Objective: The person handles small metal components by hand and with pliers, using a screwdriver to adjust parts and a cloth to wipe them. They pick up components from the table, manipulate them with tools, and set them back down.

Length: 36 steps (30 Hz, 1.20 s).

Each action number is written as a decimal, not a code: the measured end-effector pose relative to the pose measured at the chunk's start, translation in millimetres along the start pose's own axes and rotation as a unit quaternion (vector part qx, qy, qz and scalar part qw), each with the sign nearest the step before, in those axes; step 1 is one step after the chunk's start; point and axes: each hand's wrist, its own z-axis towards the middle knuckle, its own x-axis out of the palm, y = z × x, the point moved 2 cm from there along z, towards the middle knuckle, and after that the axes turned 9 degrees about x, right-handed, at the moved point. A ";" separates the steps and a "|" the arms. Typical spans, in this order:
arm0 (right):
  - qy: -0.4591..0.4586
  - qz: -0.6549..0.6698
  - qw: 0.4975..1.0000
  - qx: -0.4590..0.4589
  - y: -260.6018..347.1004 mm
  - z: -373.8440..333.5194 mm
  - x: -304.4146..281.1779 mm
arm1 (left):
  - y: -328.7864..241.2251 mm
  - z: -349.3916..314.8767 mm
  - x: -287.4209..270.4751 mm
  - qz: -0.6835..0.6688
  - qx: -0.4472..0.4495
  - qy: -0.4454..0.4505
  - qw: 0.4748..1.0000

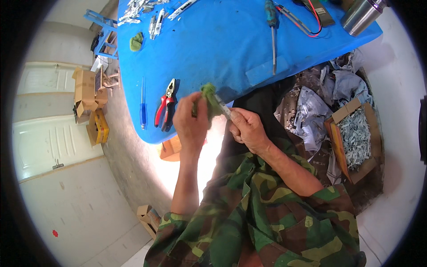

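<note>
My left hand [191, 115] is closed on a green cloth [209, 95], which is bunched round the far end of a slim white stick with dark marks [223, 107]. Motion blurs the left hand a little. The stick's near end sits between the thumb and fingers of my right hand [250, 129]. Both hands are over the near edge of the blue-covered table [191, 58]. Left of them on the table lie red-and-black pliers [165, 107] with their jaws pointing away, and a screwdriver with a blue handle [143, 113].
Slim whitish pieces [138, 10] are heaped at the far left, near another green cloth [136, 42]. A long screwdriver [272, 31], a pen-shaped tool with a red wire [296, 21] and a steel flask [362, 17] lie farther right. A carton of shreds [356, 138] stands below.
</note>
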 end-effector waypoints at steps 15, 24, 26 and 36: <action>-0.002 0.004 1.000 0.009 -3.0 0.5 -2.7 | -10.2 3.1 27.7 0.062 0.093 0.027 0.993; 0.006 0.026 1.000 0.011 -2.3 -0.9 -3.4 | 1.2 25.4 17.3 0.054 0.048 0.007 0.997; -0.005 0.026 1.000 0.012 -1.0 -1.0 -3.0 | -8.3 14.6 10.8 0.040 0.033 0.016 0.999; -0.024 0.007 0.999 -0.026 -2.8 -1.8 -0.7 | -32.3 -23.2 11.9 0.053 0.055 0.081 0.994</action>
